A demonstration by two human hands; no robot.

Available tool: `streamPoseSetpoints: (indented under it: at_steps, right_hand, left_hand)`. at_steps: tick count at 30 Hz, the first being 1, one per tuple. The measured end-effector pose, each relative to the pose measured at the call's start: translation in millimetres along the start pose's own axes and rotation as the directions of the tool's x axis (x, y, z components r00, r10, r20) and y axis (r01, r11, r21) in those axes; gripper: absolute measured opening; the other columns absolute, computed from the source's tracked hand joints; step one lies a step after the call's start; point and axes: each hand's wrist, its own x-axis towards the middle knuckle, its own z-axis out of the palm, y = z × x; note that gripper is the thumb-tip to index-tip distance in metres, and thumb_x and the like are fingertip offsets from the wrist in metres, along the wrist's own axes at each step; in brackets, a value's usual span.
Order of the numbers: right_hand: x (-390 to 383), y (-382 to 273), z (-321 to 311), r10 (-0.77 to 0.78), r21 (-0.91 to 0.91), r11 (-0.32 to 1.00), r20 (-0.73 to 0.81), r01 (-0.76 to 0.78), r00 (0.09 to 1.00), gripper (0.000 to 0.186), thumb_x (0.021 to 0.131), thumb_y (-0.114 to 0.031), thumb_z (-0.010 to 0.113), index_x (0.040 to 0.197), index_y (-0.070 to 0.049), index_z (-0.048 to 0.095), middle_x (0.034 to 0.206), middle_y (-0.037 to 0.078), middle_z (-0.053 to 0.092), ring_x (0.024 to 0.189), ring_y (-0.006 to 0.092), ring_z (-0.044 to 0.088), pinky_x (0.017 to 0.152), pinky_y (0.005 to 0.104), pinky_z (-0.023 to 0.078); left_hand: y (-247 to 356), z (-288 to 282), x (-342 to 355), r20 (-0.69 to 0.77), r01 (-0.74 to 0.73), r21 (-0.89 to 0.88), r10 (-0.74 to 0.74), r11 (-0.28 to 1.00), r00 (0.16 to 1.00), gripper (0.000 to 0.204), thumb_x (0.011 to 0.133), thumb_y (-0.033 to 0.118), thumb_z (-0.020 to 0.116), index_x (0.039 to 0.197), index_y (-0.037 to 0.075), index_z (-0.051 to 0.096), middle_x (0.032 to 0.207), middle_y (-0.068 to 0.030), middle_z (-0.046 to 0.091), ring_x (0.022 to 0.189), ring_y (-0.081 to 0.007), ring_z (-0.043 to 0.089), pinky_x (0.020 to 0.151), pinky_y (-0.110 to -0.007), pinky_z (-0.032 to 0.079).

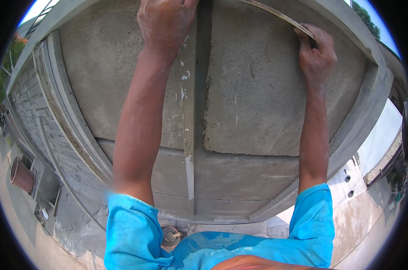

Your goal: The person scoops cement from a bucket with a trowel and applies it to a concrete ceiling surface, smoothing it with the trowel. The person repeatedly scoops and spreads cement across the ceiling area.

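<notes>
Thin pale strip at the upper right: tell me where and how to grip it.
Probably best pinched near its lower right end, coming from the right, where the right hand holds the strip. It is long and narrow, which suits a pinch, and slopes down to that end; the other end is out of view.

You have free room between your left hand [165, 22] and right hand [318, 54], continuing downward between the forearms. Forward reach there is stopped by the rough grey cement panel [253, 90]. The long thin pale strip [280, 15], gripped in your right hand, bars passage above and leftward of it. Outward of that hand, the raised grey cement border [373, 92] limits sideways travel.
</notes>
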Motion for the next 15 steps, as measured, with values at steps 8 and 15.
streamPoseSetpoints:
  at_steps: [8, 15]
  right_hand:
    - [6.4, 6.1, 5.2, -0.153, -0.047, 0.988, -0.085, 0.149, 0.985, 0.034, 0.074, 0.003, 0.069, 0.102, -0.014, 0.077, 0.100, 0.006, 0.074, 0.097, 0.0258, 0.069, 0.086, 0.0354, 0.053]
    - [-2.8, -1.1, 5.6, -0.173, -0.105, 0.981, -0.111, 0.162, 0.979, 0.034, 0.078, 0.004, 0.071, 0.106, -0.014, 0.078, 0.103, 0.005, 0.075, 0.099, 0.0231, 0.069, 0.089, 0.0342, 0.053]
  left_hand:
    - [-0.3, -1.1, 6.3, -0.012, -0.008, 0.001, 0.008, 1.000, 1.000, 0.009, 0.085, 0.010, 0.075, 0.082, 0.005, 0.068, 0.087, -0.0081, 0.050, 0.080, -0.0232, 0.051, 0.067, -0.035, 0.047]
    - [-7.0, 4.3, 2.8, -0.064, -0.092, 0.063, 0.096, 0.994, 0.993, 0.010, 0.084, 0.013, 0.076, 0.078, 0.008, 0.069, 0.090, -0.0076, 0.053, 0.084, -0.0246, 0.054, 0.071, -0.038, 0.048]
